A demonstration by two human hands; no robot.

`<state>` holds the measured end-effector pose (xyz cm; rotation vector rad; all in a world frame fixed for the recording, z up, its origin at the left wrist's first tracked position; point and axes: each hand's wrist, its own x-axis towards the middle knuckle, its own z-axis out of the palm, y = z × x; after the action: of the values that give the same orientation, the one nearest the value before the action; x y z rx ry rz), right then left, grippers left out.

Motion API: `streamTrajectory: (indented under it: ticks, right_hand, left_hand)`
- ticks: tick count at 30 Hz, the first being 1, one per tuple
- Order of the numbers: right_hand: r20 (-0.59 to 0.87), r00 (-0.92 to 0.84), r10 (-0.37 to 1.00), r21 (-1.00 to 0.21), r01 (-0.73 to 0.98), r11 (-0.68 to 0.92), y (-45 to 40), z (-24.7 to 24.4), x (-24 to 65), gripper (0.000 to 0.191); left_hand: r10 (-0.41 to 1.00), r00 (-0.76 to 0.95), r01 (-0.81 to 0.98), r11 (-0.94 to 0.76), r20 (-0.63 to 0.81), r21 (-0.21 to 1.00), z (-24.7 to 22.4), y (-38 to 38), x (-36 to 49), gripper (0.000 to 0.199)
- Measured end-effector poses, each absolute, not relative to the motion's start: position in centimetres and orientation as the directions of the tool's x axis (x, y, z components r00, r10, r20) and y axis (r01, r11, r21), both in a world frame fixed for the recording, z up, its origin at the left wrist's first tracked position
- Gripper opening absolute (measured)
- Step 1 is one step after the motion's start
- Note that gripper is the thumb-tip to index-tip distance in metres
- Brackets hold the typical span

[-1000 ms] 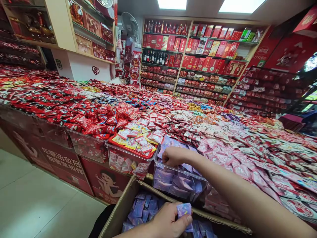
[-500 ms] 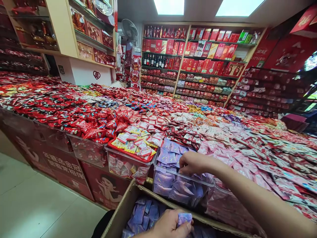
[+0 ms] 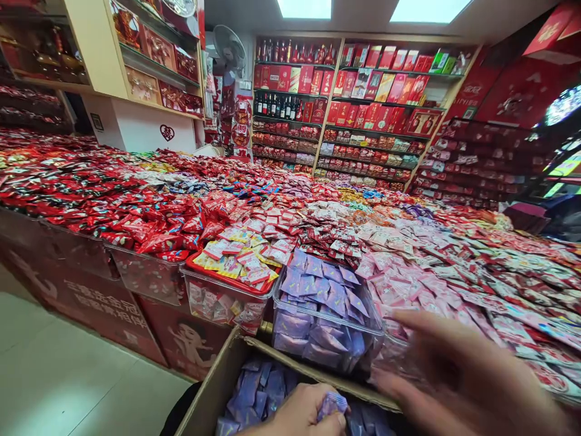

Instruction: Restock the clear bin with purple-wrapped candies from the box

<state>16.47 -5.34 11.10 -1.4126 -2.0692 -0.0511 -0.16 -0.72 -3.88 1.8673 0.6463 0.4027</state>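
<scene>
Low in the view, my left hand (image 3: 304,415) pinches a small purple sachet (image 3: 333,404) above the cardboard box (image 3: 209,383). More purple sachets (image 3: 252,390) lie inside that box. My right hand (image 3: 472,369), smeared by motion, hangs at the lower right beside the box with thumb and fingers apart and nothing visible in it. Just behind the box stands a clear plastic bin (image 3: 324,316). Purple sachets (image 3: 320,284) fill it, with a layer laid out in rows on top.
Left of that bin is another clear bin (image 3: 227,297) with yellow and white packets in a red tray. Pink packets (image 3: 422,284) spread to the right, red packets (image 3: 149,227) to the left. Shelves (image 3: 338,109) with bottles and boxes line the back. Tiled floor (image 3: 68,363) shows at lower left.
My right hand has left the purple sachets in the bin and come back toward the box, its fingers spreading. My left hand still holds its sachet, now tilted. The view has shifted slightly.
</scene>
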Motion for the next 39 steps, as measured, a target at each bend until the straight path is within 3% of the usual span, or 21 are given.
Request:
streamTrajectory:
  ticks: [2, 5, 8, 14, 19, 24, 30, 39]
  right_hand:
    - [0.456, -0.258, 0.852, -0.226, 0.892, 0.392, -3.8, 11.0, 17.1, 0.024]
    - [0.31, -0.278, 0.909, -0.173, 0.924, 0.342, -0.5, 11.0, 17.6, 0.022]
    - [0.077, -0.384, 0.92, -0.165, 0.905, 0.391, 2.6, 10.9, 17.4, 0.019]
    - [-0.334, -0.409, 0.849, -0.158, 0.912, 0.378, 6.6, 9.9, 16.1, 0.019]
    - [-0.504, -0.385, 0.773, -0.149, 0.92, 0.362, 8.4, 9.2, 14.9, 0.033]
    - [-0.592, -0.401, 0.699, -0.089, 0.895, 0.438, 9.1, 9.1, 13.8, 0.036]
    - [-0.63, -0.424, 0.651, -0.175, 0.894, 0.414, 9.2, 8.9, 13.5, 0.04]
    - [-0.608, -0.389, 0.692, -0.122, 0.907, 0.403, 9.1, 9.1, 13.1, 0.041]
  left_hand:
    - [0.613, 0.789, 0.255, -0.269, -0.039, 0.929, -3.8, -1.1, -0.1, 0.017]
    - [0.618, 0.786, 0.275, -0.297, -0.036, 0.914, -4.0, -1.3, 0.0, 0.016]
    - [0.608, 0.793, 0.271, -0.316, -0.025, 0.909, -4.3, -1.0, 0.1, 0.016]
    - [0.625, 0.78, 0.256, -0.304, -0.011, 0.918, -4.4, -1.0, 0.1, 0.014]
    - [0.609, 0.793, 0.277, -0.316, -0.03, 0.907, -4.0, -1.1, 0.0, 0.015]
    - [0.605, 0.796, 0.257, -0.354, 0.011, 0.899, -3.6, -0.9, -0.1, 0.013]
    - [0.605, 0.796, 0.25, -0.375, 0.031, 0.892, -3.3, -0.9, -0.2, 0.011]
    - [0.628, 0.777, 0.279, -0.386, 0.03, 0.879, -4.0, -1.0, -0.2, 0.011]
